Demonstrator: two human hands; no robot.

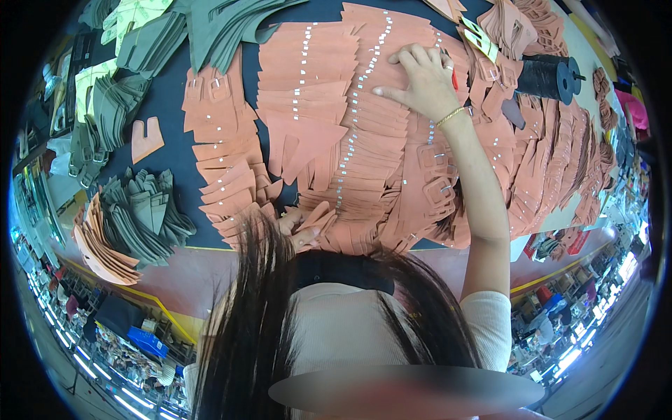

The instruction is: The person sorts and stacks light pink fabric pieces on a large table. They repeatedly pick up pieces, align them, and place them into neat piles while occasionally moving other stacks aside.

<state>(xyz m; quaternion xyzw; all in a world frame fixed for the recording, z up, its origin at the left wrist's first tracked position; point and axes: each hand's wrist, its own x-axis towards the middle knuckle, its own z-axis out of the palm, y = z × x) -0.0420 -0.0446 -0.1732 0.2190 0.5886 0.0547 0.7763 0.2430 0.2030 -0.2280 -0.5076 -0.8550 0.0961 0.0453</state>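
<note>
My right hand lies palm down over the far part of the overlapping orange leather-like pieces, thumb and fingers spread apart. A small red object shows at that hand's outer edge; its kind is not clear. Small white tags run in lines across the pieces. At the table's near edge, my left hand has its fingers closed around some orange cut pieces. Dark hair hides part of this hand. To its left runs a column of overlapping orange pieces.
Grey-green cut pieces lie in a far stack and a near-left pile. A single notched orange piece rests on the dark tabletop. Black thread spools stand at the right, near more orange piles.
</note>
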